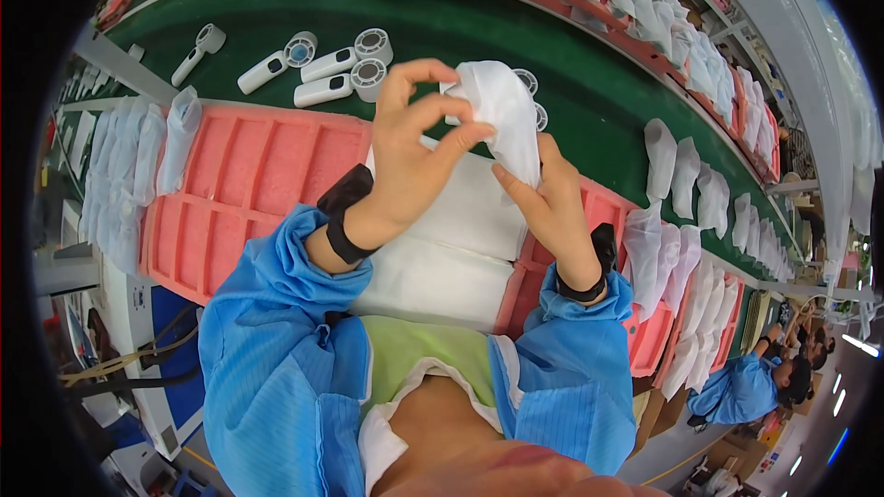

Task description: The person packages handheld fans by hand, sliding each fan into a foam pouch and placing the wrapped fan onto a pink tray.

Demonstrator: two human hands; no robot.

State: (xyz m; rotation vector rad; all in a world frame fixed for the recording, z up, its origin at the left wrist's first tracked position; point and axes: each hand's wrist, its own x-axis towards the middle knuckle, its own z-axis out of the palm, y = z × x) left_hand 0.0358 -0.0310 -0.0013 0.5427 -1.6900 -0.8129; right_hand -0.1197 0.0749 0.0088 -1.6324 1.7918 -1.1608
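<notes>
Both hands work one white fabric pouch [502,115] above the pink tray [253,175]: the left hand [414,143] pinches its top edge with thumb and fingertips, the right hand [543,198] grips its lower side. Spreading the mouth evenly looks wise. Handheld fans [336,78] lie beyond on the green belt [571,74].

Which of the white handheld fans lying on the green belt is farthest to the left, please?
The handheld fan lying alone at the far left, round head up and right; the other three fans lie grouped to its right.
</notes>
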